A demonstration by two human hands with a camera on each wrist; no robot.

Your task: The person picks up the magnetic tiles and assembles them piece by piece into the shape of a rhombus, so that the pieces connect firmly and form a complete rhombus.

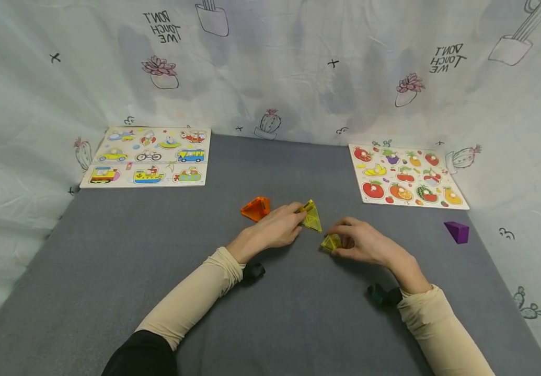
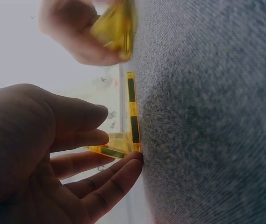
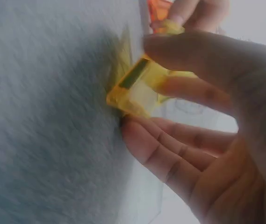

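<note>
Translucent yellow is seen in 2 pieces at the centre of the grey tabletop (image 1: 157, 250). The larger yellow triangular tile piece (image 1: 313, 217) is touched by the fingertips of the left hand (image 1: 272, 227) and lies at about its 2 o'clock. In the left wrist view, 1 tile of that piece is laid flat (dark strips are set in its edge) and another is raised from it. The fingers are gently bent about the raised tile; whether it is pinched by the thumb cannot be told.

The smaller yellow tile piece (image 1: 330, 243) is pinched between the thumb and fingers of the right hand (image 1: 366, 244). It is held at about 5 o'clock from the larger piece, near it but apart, and is seen tilted in the right wrist view.

An orange translucent tile piece (image 1: 255, 209) is placed at 10 o'clock from the left hand, just beside it. Farther off at 10 o'clock, a vehicle puzzle board (image 1: 157, 170) is printed with a bus, a bicycle and a car. At 1 o'clock from the right hand, a fruit puzzle board (image 1: 413, 181) is set down, and at 3 o'clock a purple wedge (image 1: 458, 233) is seen. The tabletop is backed by a white cactus-print curtain (image 1: 298, 78).
</note>
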